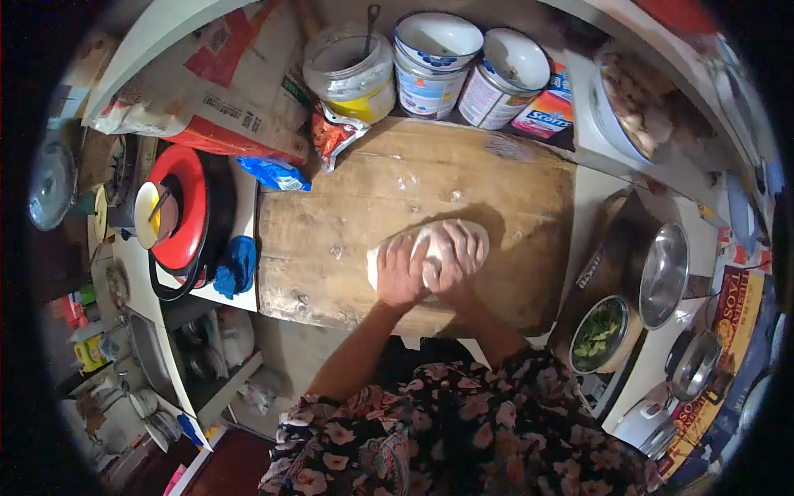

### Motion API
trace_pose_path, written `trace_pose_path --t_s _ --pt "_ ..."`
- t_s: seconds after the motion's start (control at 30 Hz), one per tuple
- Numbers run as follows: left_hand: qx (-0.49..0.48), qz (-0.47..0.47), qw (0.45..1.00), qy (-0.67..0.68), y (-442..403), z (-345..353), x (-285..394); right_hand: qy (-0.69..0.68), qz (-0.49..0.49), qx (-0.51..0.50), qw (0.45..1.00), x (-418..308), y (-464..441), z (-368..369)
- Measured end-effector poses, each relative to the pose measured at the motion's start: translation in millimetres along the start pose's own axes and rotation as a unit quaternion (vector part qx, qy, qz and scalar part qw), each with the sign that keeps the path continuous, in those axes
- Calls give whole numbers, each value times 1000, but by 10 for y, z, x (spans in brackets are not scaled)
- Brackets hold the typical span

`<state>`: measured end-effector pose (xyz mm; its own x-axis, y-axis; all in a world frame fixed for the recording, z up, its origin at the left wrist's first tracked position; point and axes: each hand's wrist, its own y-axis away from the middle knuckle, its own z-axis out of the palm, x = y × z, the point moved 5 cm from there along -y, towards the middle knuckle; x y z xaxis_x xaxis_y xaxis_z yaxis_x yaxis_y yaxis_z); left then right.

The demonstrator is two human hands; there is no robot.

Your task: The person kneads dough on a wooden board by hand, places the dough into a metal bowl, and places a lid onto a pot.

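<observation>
A pale oval lump of dough (475, 240) lies on the wooden board (331, 207), slightly right of its middle. My left hand (401, 275) presses onto the dough's left part, its fingers curved over the top. Over the right part sits my right hand (452, 258), fingers bent round the dough and dusted with white. The two hands touch near the thumbs. Both palms are hidden, as is the dough under them. White smears and small bits dot the board around.
Behind the board stand a plastic jar (351, 74), enamel bowls (438, 41) on cans, and a Scotts box (546, 116). To the left are a red lid (179, 207) and blue cloth (237, 267). A pot of greens (600, 335) and a steel bowl (664, 275) stand right.
</observation>
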<state>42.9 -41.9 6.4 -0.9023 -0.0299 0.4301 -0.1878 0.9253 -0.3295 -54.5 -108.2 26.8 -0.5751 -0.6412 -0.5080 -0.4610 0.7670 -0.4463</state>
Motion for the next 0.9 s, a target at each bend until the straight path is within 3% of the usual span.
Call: trace_pose_path --t_s 0.2,0.33,0.4,0.47,0.5,0.53,0.57,0.6,0.67,0.73,0.8,0.87,0.9 --pt "-102 -22 994 39 -790 223 -561 45 27 -37 998 266 -781 435" --pt "-39 -29 999 17 -1165 349 -843 99 62 -50 992 453 -1199 793" --pt "-53 -38 998 -20 -1208 331 -875 130 69 -62 987 536 -1071 841" --pt "-316 -31 933 170 -1168 454 -846 209 -220 9 953 433 -787 850" --pt "-327 49 912 243 -1120 381 -750 9 13 -142 990 374 -871 625" --pt "-320 55 915 239 -1144 206 -644 -47 -22 -123 991 165 -802 304" --pt "-426 14 881 207 -1096 63 -541 -105 -59 -105 987 25 -698 28" --pt "-526 -31 832 172 -954 -39 -466 -140 -18 -86 986 48 -537 -68" --pt "-481 -9 872 93 -573 -128 -153 -98 13 -121 988 -66 -179 -345" --pt "-214 48 972 88 -209 -295 145 -83 30 -155 984 -88 41 -408" --pt "-91 37 994 40 95 -348 333 -83 64 -12 994 -137 190 -546" --pt "-78 6 996 40 448 -168 353 -37 72 -44 996 -138 418 -434" --pt "-56 32 998 -14 596 -55 341 -13 34 -13 999 -158 516 -425"
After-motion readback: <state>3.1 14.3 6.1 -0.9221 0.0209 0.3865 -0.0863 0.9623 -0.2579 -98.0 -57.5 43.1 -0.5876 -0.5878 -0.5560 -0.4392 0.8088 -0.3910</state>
